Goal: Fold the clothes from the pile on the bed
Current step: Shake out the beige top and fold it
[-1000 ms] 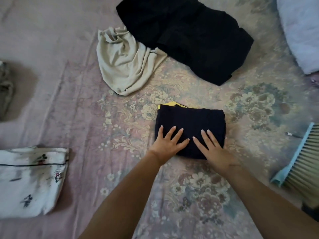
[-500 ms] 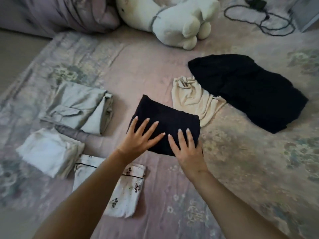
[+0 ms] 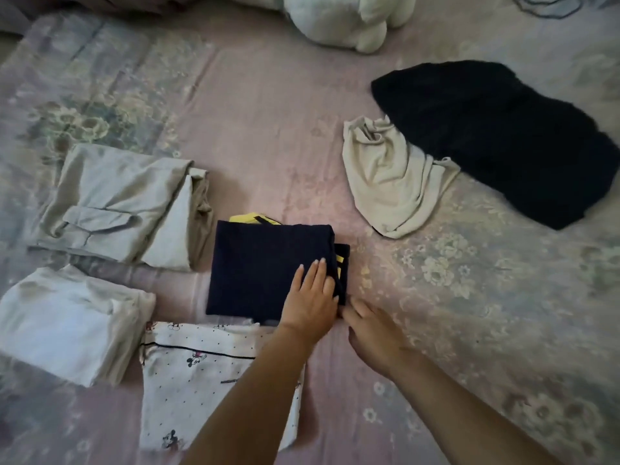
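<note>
Now, near to far:
Cartoon-print piece (image 3: 214,380): folded, at 6 o'clock, under the left forearm.
Left hand (image 3: 310,302): fingers straight and together, pressed flat on the navy bundle's right edge.
Right hand (image 3: 372,333): on the bed (image 3: 275,129) beside that edge, fingers loosely extended, gripping nothing.
Navy garment (image 3: 265,270): folded; within the last second it had slid from mid-bed to 9 o'clock, beside the grey trousers (image 3: 124,206) and white top (image 3: 70,323).
Meaning: this piece looked finished.
Pile: beige cloth (image 3: 389,182) and black garment (image 3: 496,139), unfolded at 1 o'clock.
</note>
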A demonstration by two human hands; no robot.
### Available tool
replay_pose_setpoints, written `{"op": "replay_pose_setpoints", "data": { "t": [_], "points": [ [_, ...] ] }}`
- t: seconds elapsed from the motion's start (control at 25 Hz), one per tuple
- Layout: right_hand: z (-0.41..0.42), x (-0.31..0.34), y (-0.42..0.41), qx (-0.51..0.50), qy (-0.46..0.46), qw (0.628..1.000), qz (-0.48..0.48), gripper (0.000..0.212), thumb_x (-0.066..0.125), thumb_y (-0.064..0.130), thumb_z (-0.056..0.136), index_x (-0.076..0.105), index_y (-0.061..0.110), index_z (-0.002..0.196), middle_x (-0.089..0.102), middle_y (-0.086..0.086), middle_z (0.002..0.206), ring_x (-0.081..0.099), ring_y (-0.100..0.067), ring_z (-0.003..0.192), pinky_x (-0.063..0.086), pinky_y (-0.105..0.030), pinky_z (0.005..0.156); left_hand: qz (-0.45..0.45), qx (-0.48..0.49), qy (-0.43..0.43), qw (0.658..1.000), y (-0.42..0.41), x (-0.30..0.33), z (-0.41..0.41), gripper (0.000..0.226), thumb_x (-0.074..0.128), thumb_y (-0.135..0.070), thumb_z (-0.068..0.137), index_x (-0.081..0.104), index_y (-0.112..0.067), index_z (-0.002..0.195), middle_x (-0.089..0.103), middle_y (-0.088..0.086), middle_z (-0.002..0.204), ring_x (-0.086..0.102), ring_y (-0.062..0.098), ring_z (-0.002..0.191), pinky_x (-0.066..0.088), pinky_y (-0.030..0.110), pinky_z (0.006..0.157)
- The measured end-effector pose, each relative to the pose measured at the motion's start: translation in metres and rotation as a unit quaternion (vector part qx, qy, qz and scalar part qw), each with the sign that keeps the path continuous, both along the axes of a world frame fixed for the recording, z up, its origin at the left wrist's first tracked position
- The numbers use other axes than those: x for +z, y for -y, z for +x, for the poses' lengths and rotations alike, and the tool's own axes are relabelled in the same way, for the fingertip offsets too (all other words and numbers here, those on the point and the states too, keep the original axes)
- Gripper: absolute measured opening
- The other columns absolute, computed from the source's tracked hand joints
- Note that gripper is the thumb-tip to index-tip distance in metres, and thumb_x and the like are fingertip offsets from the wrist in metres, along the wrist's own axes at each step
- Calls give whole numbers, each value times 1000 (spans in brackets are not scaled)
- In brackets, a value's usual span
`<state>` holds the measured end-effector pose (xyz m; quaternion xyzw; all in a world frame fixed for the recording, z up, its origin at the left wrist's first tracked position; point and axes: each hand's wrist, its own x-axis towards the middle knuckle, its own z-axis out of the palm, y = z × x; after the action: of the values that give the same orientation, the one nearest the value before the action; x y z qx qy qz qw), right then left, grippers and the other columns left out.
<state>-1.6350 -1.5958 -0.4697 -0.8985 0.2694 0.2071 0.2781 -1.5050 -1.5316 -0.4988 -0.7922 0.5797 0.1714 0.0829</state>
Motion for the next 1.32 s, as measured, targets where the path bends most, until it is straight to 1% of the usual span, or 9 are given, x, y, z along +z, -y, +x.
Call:
{"op": "replay_pose_setpoints", "data": {
  "t": [0.08, 0.24, 0.52, 0.72, 0.84, 1.0, 1.12, 1.2, 1.32],
  "points": [
    [-12, -2, 34, -43, 5, 999, -23, 49, 44, 6, 92, 41, 11, 141, 28, -12, 153, 29, -27, 139, 28, -34, 111, -109, 19, 5, 994, 42, 0, 4, 55, 17, -33, 97, 40, -8, 141, 29, 17, 152, 27, 29, 141, 18, 47, 115],
    [-36, -15, 121, -70, -30, 993, -85, 54, 46, 10, 92, 34, 12, 144, 28, -11, 153, 29, -26, 139, 29, -32, 110, -52, 2, -37, 998, 129, -25, -2, 62, 10, -38, 96, 3, -7, 150, 0, 16, 158, 0, 29, 146, -3, 45, 117],
    [-18, -75, 232, -20, -43, 985, -166, 71, 46, 33, 96, 3, 23, 151, -8, 0, 159, -3, -18, 146, 8, -39, 118, -186, 81, -20, 979, 134, -114, -44, 64, 35, -36, 87, 34, -10, 146, 28, 13, 152, 23, 27, 142, 17, 49, 115],
    [-4, -89, 244, 39, 13, 973, -226, 62, 63, 17, 87, 38, 26, 143, 27, -8, 154, 23, -29, 143, 17, -47, 114, -206, 84, 5, 975, 139, -113, -44, 66, 35, -36, 85, 35, -9, 145, 29, 14, 152, 24, 27, 142, 20, 49, 113],
    [-8, -80, 244, 68, -11, 975, -211, 53, 34, 7, 98, 26, 23, 148, 13, -9, 158, 10, -25, 145, 4, -36, 116, -211, 75, 33, 974, 137, -115, -43, 66, 34, -36, 86, 33, -8, 145, 29, 16, 152, 25, 28, 141, 19, 49, 113],
    [-42, -62, 235, 79, -49, 981, -173, 51, 28, 4, 98, 31, 23, 145, 15, -8, 158, 10, -22, 146, 2, -33, 117, -241, 25, 46, 969, 131, -104, -48, 62, 36, -29, 87, 31, -3, 142, 35, 22, 147, 27, 33, 137, 19, 52, 111],
    [-86, -54, 201, 93, -6, 981, -168, 44, 38, 5, 89, 61, 21, 123, 51, -12, 139, 45, -27, 131, 28, -43, 111, -256, -73, 49, 963, 119, -82, -68, 59, 35, -23, 87, 30, -2, 141, 31, 18, 149, 28, 31, 137, 18, 48, 112],
    [-113, -44, 169, 110, -33, 980, -165, 42, 38, 16, 74, 74, 28, 92, 72, -5, 104, 69, -24, 96, 52, -45, 84, -226, -128, 32, 965, 112, -66, -86, 56, 34, -19, 85, 41, -1, 137, 39, 17, 144, 37, 32, 133, 24, 47, 111],
    [-163, -33, 124, 137, -98, 973, -160, 44, 35, 23, 70, 74, 37, 86, 74, 2, 95, 71, -17, 86, 56, -40, 73, -148, -189, -12, 971, 93, -53, -117, 46, 32, -15, 73, 72, -9, 94, 70, 10, 95, 68, 27, 87, 55, 37, 78]
  ]
}}
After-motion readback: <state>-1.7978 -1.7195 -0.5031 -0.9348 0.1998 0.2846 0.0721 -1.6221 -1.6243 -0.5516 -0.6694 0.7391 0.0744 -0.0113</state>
